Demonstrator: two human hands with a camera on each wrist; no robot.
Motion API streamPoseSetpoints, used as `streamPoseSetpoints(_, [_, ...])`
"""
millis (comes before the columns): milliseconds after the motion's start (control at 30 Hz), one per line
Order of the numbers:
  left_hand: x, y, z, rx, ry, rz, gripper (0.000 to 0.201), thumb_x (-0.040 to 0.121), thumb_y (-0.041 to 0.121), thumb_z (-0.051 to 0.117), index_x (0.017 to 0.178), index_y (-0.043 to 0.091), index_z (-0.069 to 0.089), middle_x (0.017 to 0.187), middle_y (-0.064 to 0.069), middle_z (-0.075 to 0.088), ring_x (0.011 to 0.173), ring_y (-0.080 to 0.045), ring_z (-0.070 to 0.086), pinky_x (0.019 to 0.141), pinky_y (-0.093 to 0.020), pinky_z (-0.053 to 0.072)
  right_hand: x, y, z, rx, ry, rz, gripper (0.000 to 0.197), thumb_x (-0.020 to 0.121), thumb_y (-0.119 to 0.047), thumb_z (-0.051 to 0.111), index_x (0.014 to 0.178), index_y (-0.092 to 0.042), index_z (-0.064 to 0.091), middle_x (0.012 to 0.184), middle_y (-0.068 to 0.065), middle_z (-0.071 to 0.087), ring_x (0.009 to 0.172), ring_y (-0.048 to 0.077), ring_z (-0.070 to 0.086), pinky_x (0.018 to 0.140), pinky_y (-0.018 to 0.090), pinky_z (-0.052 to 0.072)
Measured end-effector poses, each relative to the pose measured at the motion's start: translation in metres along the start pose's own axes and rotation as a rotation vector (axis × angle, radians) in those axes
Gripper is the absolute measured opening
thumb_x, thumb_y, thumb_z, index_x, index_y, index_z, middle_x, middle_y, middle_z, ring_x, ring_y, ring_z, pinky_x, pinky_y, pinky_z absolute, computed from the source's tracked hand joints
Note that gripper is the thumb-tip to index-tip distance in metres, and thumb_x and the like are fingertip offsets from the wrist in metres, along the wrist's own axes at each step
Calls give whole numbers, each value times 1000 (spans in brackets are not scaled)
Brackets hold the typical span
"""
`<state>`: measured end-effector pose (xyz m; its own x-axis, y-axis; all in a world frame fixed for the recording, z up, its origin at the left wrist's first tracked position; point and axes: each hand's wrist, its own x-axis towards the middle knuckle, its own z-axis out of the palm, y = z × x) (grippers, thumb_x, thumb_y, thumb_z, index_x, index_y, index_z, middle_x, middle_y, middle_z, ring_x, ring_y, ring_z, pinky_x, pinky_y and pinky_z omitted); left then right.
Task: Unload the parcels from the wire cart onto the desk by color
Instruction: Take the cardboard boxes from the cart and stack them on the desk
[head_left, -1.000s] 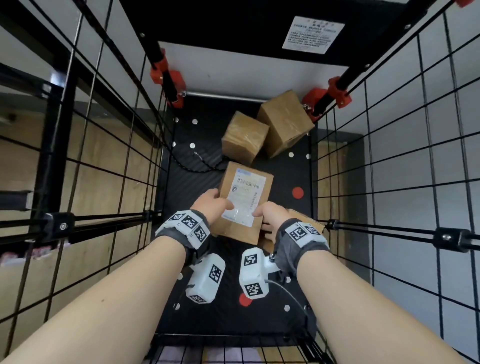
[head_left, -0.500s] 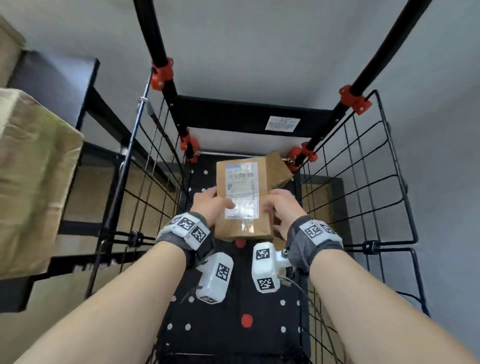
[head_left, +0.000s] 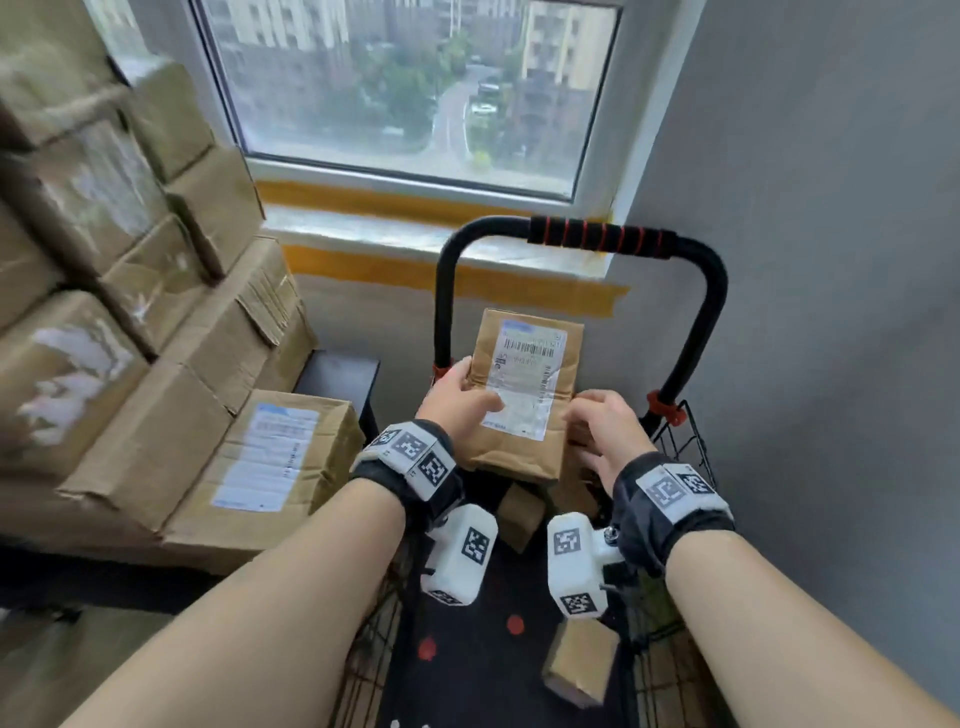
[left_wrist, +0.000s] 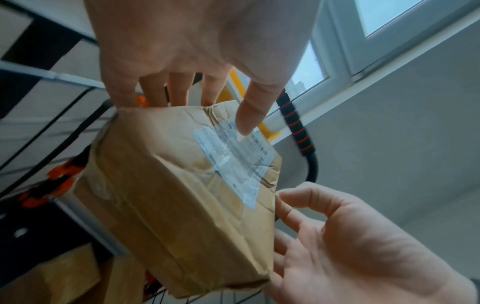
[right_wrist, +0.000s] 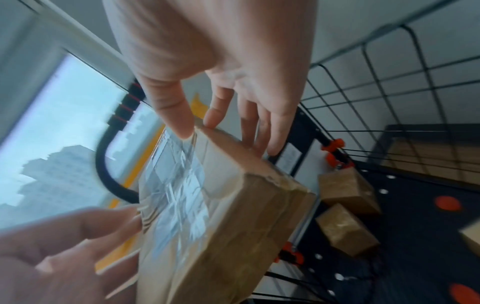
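Observation:
I hold a brown paper-wrapped parcel (head_left: 519, 441) with a white shipping label, lifted above the wire cart (head_left: 680, 457). My left hand (head_left: 467, 389) grips its left edge, thumb on the label (left_wrist: 233, 156) and fingers behind. My right hand (head_left: 587, 415) grips the right edge, thumb on top and fingers (right_wrist: 249, 123) down the side face. The right wrist view shows the parcel (right_wrist: 221, 226) tilted. Several smaller brown parcels (head_left: 582, 665) (right_wrist: 348, 191) lie on the cart's black dotted floor.
A tall stack of brown cardboard boxes (head_left: 156, 312) fills the left, on a dark surface (head_left: 337, 371); the nearest box (head_left: 270, 457) carries a white label. The cart's black handle (head_left: 597, 239) arches ahead below a window (head_left: 415, 78). A grey wall closes the right.
Both hands have lifted the labelled parcel from the cart floor up above the cart's rim. My view has risen from inside the cart to the window and the box stack.

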<state>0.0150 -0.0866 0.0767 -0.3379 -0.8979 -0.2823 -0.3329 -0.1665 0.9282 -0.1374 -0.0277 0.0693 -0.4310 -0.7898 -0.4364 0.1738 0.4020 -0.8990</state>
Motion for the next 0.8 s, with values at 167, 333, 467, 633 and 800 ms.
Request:
streamPoseSetpoints(167, [-33, 27, -54, 26, 104, 58, 46, 81, 2, 56, 122, 21, 54, 115, -1, 64, 108, -22, 59, 98, -35, 44, -27, -39, 41, -14, -58, -53, 15, 84, -6, 55, 88, -20, 50, 95, 6, 59, 91, 21, 57, 93, 39, 47])
streamPoseSetpoints(333, [-64, 28, -112, 119, 274, 45, 59, 86, -1, 52, 141, 14, 39, 126, -2, 53, 109, -16, 48, 89, -21, 34, -53, -51, 95, -35, -192, -81, 29, 87, -10, 55, 114, -16, 48, 93, 5, 63, 86, 21, 61, 92, 40, 49])
streamPoseSetpoints(467, [-79, 9, -153, 150, 353, -23, 60, 88, -5, 47, 144, 11, 34, 127, 3, 46, 122, -17, 44, 90, -20, 34, -72, -45, 140, -86, -320, -54, 36, 88, -7, 51, 123, -18, 47, 95, 6, 60, 82, 20, 59, 73, 32, 52])
streamPoseSetpoints(633, [-93, -23, -192, 275, 399, -140, 63, 88, -2, 45, 147, 13, 28, 149, -6, 37, 131, -24, 41, 94, -23, 33, -83, -24, 185, -214, -431, -14, 14, 88, -7, 51, 99, -15, 55, 90, 5, 56, 73, 18, 57, 71, 33, 52])
streamPoseSetpoints(800, [-96, -46, -205, 396, 382, -235, 58, 86, 2, 44, 143, 10, 35, 143, -12, 43, 125, -29, 45, 93, -28, 37, -88, -5, 204, -226, -442, 109, 14, 83, -3, 49, 86, -14, 58, 109, 15, 62, 88, 23, 61, 85, 34, 52])
